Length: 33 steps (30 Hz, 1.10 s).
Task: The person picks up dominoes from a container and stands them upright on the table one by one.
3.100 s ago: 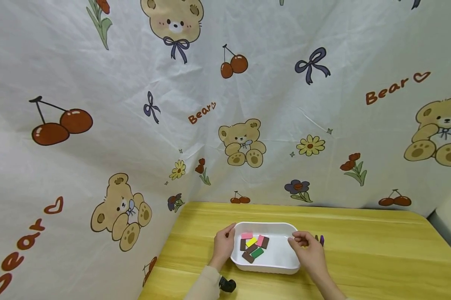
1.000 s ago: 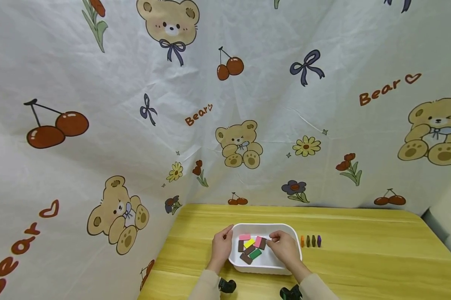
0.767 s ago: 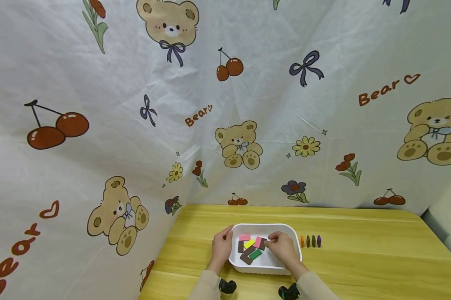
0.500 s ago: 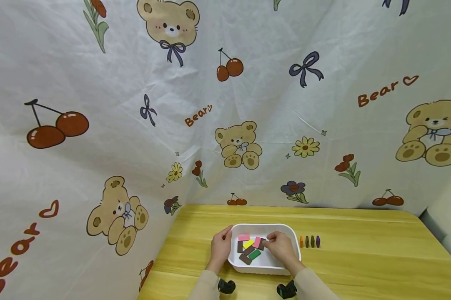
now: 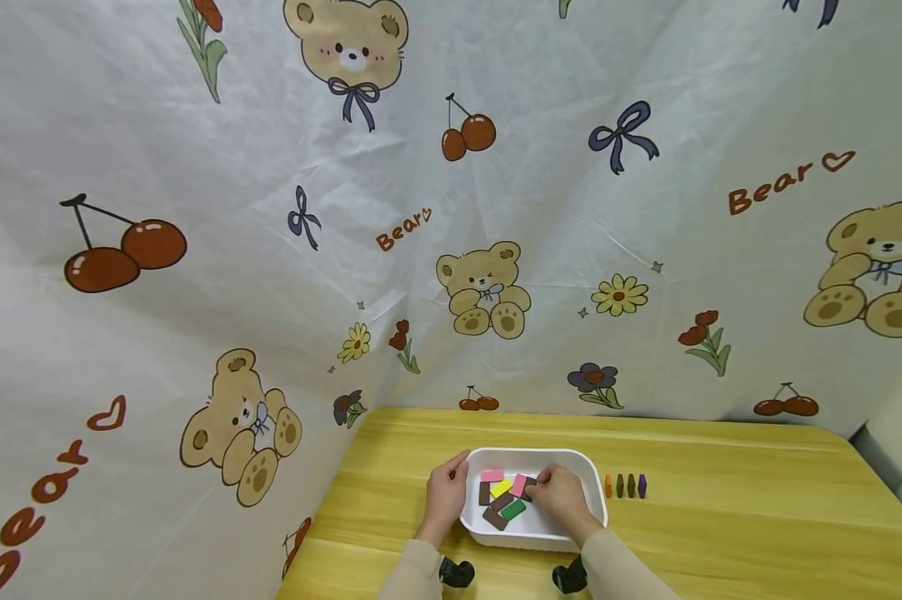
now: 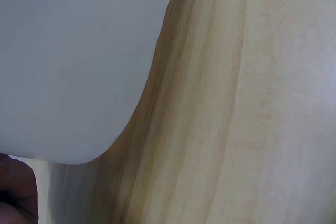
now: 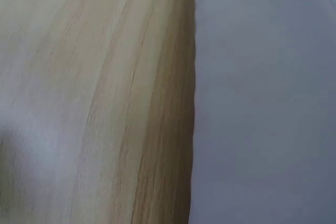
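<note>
Right hand (image 5: 559,500), fingers bent, is touching the rightmost brown block (image 5: 529,483) just left of it inside the white tray (image 5: 522,542), hold unclear, while left hand (image 5: 445,498) is gripping the tray's left rim.

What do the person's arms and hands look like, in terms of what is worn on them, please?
The left sleeve and right sleeve are plain, long and cream-coloured. The left wrist camera and right wrist camera look small, black and rounded. The left hand and right hand are ungloved.
</note>
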### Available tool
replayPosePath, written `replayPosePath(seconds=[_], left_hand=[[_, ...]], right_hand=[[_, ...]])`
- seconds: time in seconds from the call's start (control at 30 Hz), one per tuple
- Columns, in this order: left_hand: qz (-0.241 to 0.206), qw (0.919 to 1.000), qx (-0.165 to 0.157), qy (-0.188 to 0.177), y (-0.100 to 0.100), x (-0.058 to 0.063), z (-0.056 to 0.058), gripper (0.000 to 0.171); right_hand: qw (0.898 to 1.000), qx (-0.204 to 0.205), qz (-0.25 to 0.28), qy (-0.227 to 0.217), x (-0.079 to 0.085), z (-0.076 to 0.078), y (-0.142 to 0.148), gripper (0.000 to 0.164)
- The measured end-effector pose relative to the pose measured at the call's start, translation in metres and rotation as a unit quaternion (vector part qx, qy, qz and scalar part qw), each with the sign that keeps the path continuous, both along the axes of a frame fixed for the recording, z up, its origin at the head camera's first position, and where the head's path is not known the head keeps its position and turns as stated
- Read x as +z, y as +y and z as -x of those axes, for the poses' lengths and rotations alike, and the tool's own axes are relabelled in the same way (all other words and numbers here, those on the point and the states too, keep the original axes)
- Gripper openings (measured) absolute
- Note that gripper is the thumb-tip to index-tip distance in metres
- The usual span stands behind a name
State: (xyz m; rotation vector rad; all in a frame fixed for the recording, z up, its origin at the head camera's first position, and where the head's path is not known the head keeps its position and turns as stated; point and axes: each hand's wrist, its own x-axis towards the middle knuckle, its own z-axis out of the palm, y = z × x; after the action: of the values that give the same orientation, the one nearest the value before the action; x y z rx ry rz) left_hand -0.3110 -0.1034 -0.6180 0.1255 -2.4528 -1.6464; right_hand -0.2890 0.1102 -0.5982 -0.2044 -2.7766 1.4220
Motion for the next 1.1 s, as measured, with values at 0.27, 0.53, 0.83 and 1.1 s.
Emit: replayPosePath(seconds=[0.27,0.53,0.83,1.1], left_hand=[[-0.004,1.0000,-0.003,0.000,0.001,0.007,-0.004,0.029],[-0.002,1.0000,0.000,-0.001,0.002,0.009,-0.006,0.028],[0.002,1.0000,-0.009,0.001,0.001,0.011,-0.005,0.029],[-0.002,1.0000,-0.008,-0.002,0.000,0.006,-0.002,0.029]], right_hand=[[0.999,0.018,-0.037,-0.004,-0.011,0.005,-0.002,0.032],[0.998,0.022,-0.059,0.005,-0.004,0.002,-0.003,0.027],[0.997,0.019,-0.070,0.014,-0.003,0.002,-0.002,0.022],[0.997,0.016,-0.071,0.007,-0.004,0.004,0.000,0.014]])
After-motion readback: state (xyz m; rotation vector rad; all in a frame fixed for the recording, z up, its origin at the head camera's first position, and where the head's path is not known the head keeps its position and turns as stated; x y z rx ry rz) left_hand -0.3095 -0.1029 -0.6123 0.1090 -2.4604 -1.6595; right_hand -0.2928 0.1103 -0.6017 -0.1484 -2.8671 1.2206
